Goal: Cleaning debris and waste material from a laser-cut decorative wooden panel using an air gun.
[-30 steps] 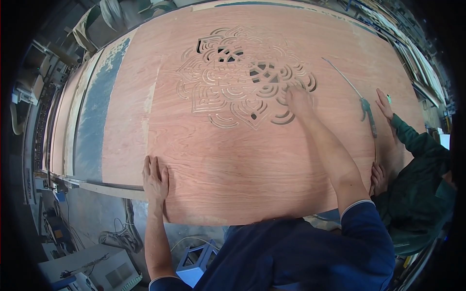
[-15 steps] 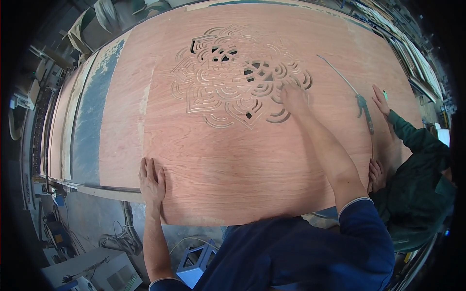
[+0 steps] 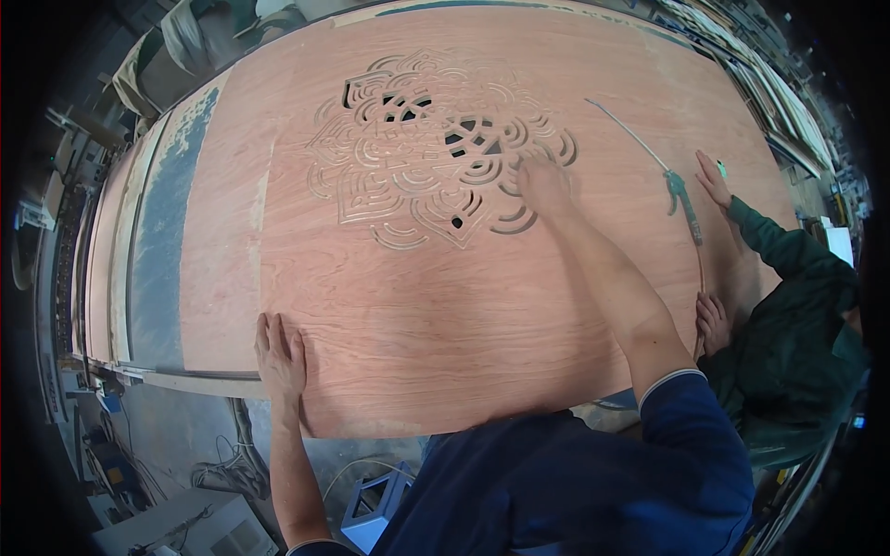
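Note:
A large reddish plywood sheet lies in front of me. Curved grooves and cut-through openings form a flower-like carved pattern on its far half. My left hand rests flat on the sheet's near left corner, fingers stretched and holding nothing. At the right side of the pattern, my right hand touches the carved wood with fingers bent together. Whatever its fingertips grip, if anything, is hidden beneath the hand. Several dark holes show just left of it.
A green air blow gun with a long thin nozzle lies on the sheet to the right. Beside it, a co-worker in a dark green sleeve has both hands at the sheet. A blue stool-like frame stands below the near edge.
The whole view has shifted slightly, so the sheet and pattern appear farther left. Both my hands keep about the same places on the wood.

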### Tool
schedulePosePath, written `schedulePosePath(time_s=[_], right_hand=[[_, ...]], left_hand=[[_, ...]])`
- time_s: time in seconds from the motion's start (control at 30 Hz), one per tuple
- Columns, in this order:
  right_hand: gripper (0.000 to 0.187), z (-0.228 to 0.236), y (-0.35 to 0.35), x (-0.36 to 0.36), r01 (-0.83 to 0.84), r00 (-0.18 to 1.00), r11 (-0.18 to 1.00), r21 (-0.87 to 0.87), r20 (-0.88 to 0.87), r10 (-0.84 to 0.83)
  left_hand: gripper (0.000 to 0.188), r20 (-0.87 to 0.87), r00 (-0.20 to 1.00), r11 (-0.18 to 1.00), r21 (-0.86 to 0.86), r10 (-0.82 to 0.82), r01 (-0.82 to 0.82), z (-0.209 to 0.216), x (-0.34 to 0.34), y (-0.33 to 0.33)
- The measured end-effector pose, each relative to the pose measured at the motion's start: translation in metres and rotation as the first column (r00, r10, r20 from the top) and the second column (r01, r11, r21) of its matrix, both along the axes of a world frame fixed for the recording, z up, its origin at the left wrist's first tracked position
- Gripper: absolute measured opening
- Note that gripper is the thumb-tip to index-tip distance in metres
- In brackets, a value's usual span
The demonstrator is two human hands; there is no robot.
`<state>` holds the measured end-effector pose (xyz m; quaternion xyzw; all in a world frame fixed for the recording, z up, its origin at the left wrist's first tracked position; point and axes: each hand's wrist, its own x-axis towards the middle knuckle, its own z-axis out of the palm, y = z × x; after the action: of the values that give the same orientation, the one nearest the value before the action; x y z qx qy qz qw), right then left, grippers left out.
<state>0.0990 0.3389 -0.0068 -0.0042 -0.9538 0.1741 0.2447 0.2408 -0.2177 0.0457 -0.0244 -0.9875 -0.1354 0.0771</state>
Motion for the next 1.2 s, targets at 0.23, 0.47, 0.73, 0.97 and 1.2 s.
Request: schedulePosePath(time_s=[0.23, 0.47, 0.73, 0.97, 1.2], right_hand=[[0.017, 0.002, -0.004, 0.0, 0.014, 1.0, 1.0, -0.01, -0.007, -0.014], [0.018, 0.0, 0.0, 0.0, 0.011, 1.0, 1.0, -0.006, -0.015, -0.012], [0.018, 0.011, -0.004, 0.005, 0.037, 0.998, 0.999, 0.002, 0.048, -0.037], [0.017, 0.011, -0.004, 0.003, 0.025, 0.997, 1.0, 0.008, 0.071, -0.026], [0.016, 0.006, -0.002, 0.002, 0.01, 1.0, 1.0, 0.0, -0.01, -0.01]], left_hand=[[0.053, 0.002, 1.0, 0.999, -0.033, 0.008, -0.008, -0.003, 0.001, -0.004], [0.054, 0.001, 1.0, 1.0, -0.018, 0.003, -0.003, -0.001, 0.0, -0.001], [0.054, 0.021, 1.0, 1.0, -0.01, 0.02, -0.02, 0.0, 0.0, 0.001], [0.054, 0.012, 1.0, 1.0, -0.019, 0.014, -0.014, -0.002, 0.0, -0.003], [0.054, 0.019, 1.0, 1.0, -0.017, 0.017, -0.017, 0.0, 0.0, 0.001]])
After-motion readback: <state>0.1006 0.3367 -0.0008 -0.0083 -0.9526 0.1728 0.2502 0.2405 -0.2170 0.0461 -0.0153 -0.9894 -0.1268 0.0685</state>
